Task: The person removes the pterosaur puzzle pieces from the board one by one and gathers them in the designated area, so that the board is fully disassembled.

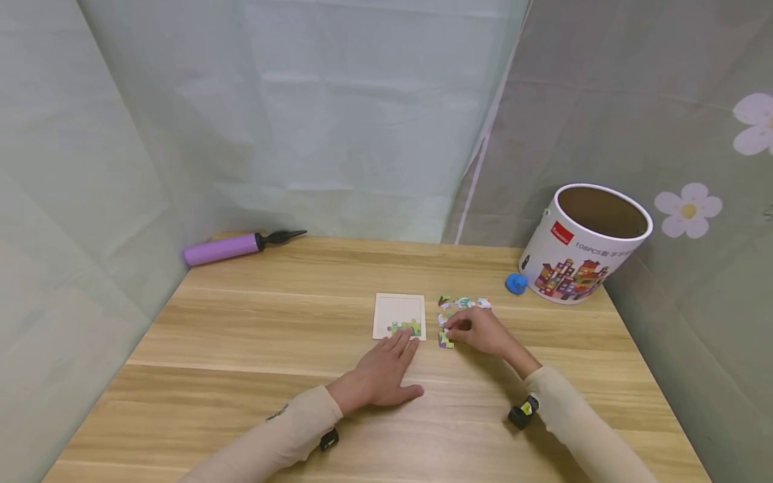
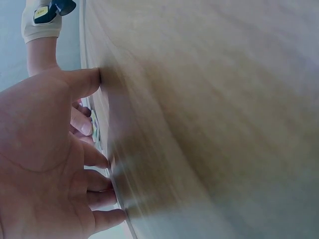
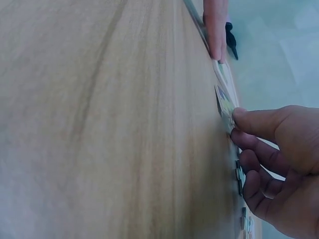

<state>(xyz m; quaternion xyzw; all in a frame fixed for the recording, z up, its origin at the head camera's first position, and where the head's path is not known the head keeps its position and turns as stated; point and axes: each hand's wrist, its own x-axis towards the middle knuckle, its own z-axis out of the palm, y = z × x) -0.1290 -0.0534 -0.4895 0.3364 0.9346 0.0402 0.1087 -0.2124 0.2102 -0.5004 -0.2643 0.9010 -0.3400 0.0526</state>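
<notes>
A square puzzle board (image 1: 386,308) lies on the table, with green puzzle pieces (image 1: 410,327) fitted along its lower right part. My left hand (image 1: 386,376) is spread with straight fingers, its fingertips resting at the board's near edge. To the right of the board, my right hand (image 1: 483,330) pinches a green and yellow puzzle piece (image 1: 445,339) between thumb and finger. In the right wrist view that puzzle piece (image 3: 225,107) is tilted, one edge raised off the table. Several loose pieces (image 1: 464,302) lie beyond and partly under the right hand.
A large white bucket (image 1: 580,261) with printed blocks stands at the back right, a small blue toy duck (image 1: 516,283) beside it. At the back left lies a purple hand pump (image 1: 226,249). Curtains (image 1: 362,121) hang behind the wooden table (image 1: 253,376).
</notes>
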